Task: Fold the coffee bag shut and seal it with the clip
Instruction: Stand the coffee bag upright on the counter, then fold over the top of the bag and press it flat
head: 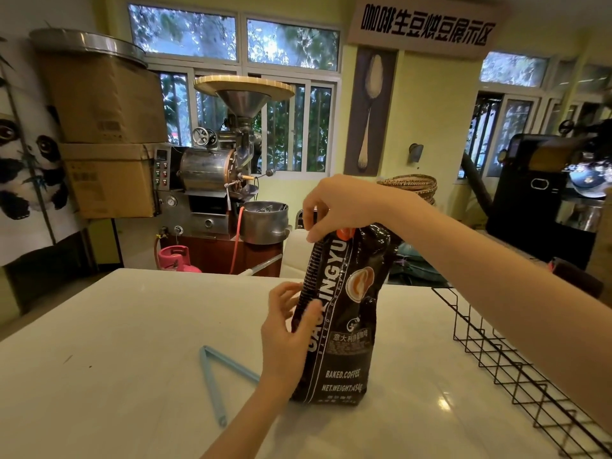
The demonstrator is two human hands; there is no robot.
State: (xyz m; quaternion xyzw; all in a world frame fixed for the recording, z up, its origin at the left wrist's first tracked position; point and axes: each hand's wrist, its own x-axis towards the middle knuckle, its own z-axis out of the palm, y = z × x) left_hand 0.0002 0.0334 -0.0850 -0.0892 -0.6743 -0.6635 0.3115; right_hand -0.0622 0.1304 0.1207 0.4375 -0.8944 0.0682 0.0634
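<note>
A black coffee bag (344, 326) with white lettering stands upright on the white table (132, 326), near the middle. My right hand (341, 207) pinches the bag's top edge from above. My left hand (288, 329) wraps around the bag's left side at mid height, thumb on the front. A light blue sealing clip (215, 376) lies open in a V shape on the table, just left of my left forearm, touching neither hand.
A black wire rack (516, 366) runs along the table's right side. Behind the table stand a metal coffee roaster (212, 173), a pink gas cylinder (175, 258) and stacked cardboard boxes (106, 127). A dark machine (546, 193) is at the far right.
</note>
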